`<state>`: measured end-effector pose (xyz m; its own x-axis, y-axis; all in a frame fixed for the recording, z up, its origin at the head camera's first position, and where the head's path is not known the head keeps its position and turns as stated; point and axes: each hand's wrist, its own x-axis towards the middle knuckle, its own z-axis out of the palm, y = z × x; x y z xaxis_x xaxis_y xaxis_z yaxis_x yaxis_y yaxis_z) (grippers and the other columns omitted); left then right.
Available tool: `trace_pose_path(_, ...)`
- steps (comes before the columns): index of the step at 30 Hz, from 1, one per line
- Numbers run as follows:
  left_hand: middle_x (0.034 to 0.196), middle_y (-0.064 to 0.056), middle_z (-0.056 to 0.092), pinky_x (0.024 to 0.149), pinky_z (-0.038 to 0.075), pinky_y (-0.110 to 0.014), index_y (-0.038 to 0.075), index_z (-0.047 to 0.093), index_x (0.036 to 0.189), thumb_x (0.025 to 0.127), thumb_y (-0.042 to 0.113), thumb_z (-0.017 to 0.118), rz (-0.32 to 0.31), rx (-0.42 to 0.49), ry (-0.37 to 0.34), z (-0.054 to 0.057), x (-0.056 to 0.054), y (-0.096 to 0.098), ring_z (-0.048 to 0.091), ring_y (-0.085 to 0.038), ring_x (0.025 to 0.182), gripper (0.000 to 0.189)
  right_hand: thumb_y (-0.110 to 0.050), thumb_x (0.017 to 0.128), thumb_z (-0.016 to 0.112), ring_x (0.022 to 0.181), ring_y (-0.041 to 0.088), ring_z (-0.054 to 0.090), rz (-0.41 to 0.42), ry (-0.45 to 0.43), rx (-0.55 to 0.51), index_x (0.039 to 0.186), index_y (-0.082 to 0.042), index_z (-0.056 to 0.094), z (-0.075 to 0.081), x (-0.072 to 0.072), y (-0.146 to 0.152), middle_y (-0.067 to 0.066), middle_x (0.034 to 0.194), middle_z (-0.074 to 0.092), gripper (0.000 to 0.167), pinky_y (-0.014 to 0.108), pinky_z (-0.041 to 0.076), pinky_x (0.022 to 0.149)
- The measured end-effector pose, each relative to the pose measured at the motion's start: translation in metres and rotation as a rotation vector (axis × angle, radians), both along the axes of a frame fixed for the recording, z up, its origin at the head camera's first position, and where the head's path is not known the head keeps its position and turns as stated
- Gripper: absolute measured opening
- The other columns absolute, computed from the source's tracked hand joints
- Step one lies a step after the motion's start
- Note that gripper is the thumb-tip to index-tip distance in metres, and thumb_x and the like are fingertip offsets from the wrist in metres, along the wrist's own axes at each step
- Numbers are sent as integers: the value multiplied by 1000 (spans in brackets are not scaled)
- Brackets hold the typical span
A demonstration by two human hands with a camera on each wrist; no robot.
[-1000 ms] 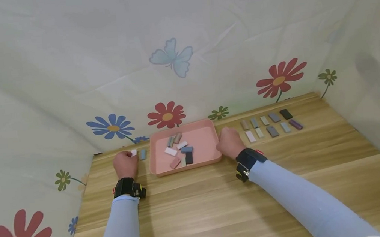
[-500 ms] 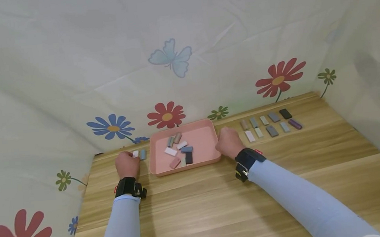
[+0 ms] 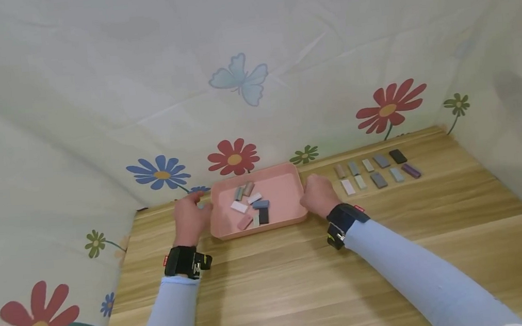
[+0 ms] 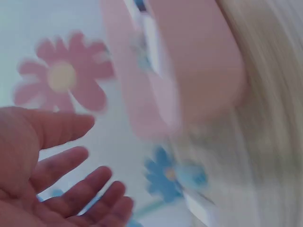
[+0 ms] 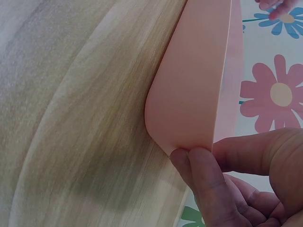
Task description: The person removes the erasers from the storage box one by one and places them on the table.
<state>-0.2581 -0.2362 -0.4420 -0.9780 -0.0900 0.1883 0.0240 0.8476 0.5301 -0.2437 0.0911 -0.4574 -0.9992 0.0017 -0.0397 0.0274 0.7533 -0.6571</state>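
In the head view a pink tray (image 3: 282, 197) holds several small blocks, among them a white block (image 3: 239, 207), a blue block (image 3: 261, 204), a black block (image 3: 263, 215) and a pink block (image 3: 245, 222). My right hand (image 3: 320, 195) grips the tray's right wall; the right wrist view shows thumb and fingers (image 5: 206, 175) pinching it near a corner. Left of the tray, my left hand (image 3: 190, 220) has its fingers spread and holds nothing. Below the tray in the blurred left wrist view, a light blue block (image 4: 191, 175) and a white block (image 4: 199, 208) lie on the table.
Two rows of small blocks lie on the wooden table (image 3: 272, 286) right of the tray, including a black block (image 3: 397, 156) and a purple block (image 3: 411, 170). A flower-printed curtain (image 3: 163, 114) rises behind the table and along both sides.
My left hand has left the white block beside the blue one, spread its fingers and moved right to the tray's left side. The right hand stays at the tray's right wall.
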Motion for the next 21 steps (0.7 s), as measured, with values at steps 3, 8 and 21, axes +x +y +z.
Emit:
trace_pose_path(3,116,-18,63,81,50,-44,7,58,125,81,24,70,-86,-1,-84,7,10,24,60,-32,103,48,3,69,59,39,12,37,-1,11,2,47,-12,42,-2,-1,1,-3,45,35,31,24,27,38)
trace_pose_path(8,114,-14,63,74,51,-37,10,56,127,78,25,75,-201,-17,-219,5,22,57,61,-25,91,54,2,69,59,39,12,35,0,16,12,47,-12,41,-3,-1,1,-4,45,34,31,24,26,38)
trace_pose_path(21,77,-1,68,62,47,-27,9,71,95,87,23,63,-262,-264,-286,-5,27,93,57,-14,66,19,3,68,59,39,12,37,-4,27,4,47,-12,41,-3,0,1,-3,45,35,31,24,27,39)
